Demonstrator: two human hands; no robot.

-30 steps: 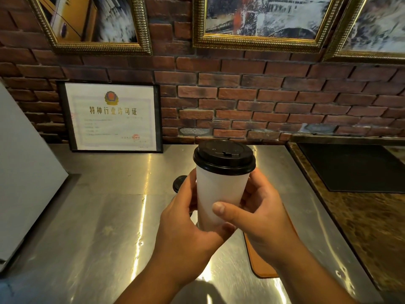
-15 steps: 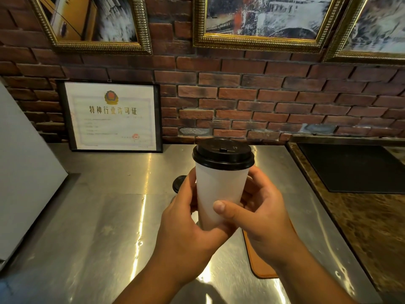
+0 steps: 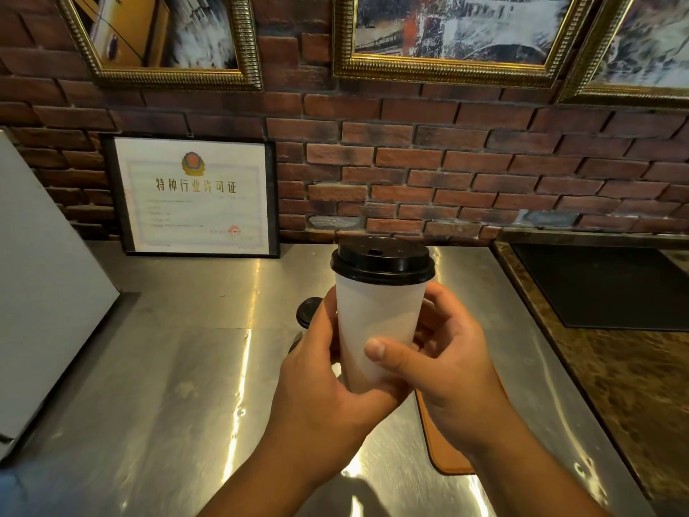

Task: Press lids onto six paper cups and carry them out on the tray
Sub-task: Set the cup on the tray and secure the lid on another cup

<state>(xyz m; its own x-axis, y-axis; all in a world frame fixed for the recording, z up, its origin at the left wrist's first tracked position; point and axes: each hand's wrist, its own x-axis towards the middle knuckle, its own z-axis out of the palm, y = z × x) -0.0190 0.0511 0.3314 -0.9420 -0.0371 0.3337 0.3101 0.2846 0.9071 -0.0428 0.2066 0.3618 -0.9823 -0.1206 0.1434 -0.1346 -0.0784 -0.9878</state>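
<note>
A white paper cup (image 3: 376,322) with a black lid (image 3: 383,260) on top is held upright above the steel counter. My left hand (image 3: 320,386) wraps its lower left side and base. My right hand (image 3: 443,367) grips its right side, thumb across the front. Behind my left hand a black lid of another cup (image 3: 307,311) peeks out; the rest of that cup is hidden. An orange-brown tray (image 3: 447,460) lies on the counter under my right wrist, mostly covered.
The steel counter (image 3: 167,367) runs to a brick wall with a framed certificate (image 3: 194,195) leaning on it. A grey slanted panel (image 3: 41,285) stands at the left. At the right, a brown stone top (image 3: 641,397) holds a black mat (image 3: 604,285).
The cup and both hands have drifted slightly up and left; the grip is unchanged.
</note>
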